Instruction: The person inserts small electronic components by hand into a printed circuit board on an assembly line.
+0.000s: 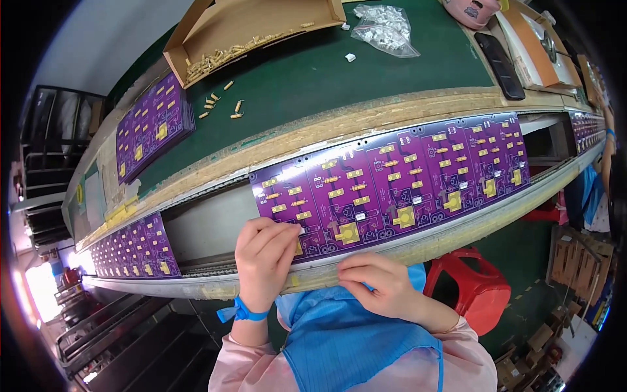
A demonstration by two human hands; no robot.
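A long purple circuit board panel (392,186) lies in the conveyor rail in front of me, with tan axial components, gold pads and small white connectors (360,216) on it. At its left end my left hand (264,255), with a blue band at the wrist, is closed in a pinch. A small white connector (301,230) shows at its fingertips, right at the board's surface. My right hand (377,282) is closed by the rail's near edge, thumb and fingers together below the panel. Whatever those fingers may hold is hidden.
Beyond the rail stand a cardboard box (261,16) of tan components, several loose components (236,108), a bag of white connectors (385,29) and a stack of purple boards (153,124). A black phone (499,65) lies right. More boards (134,251) sit left; a red stool (467,287) stands below.
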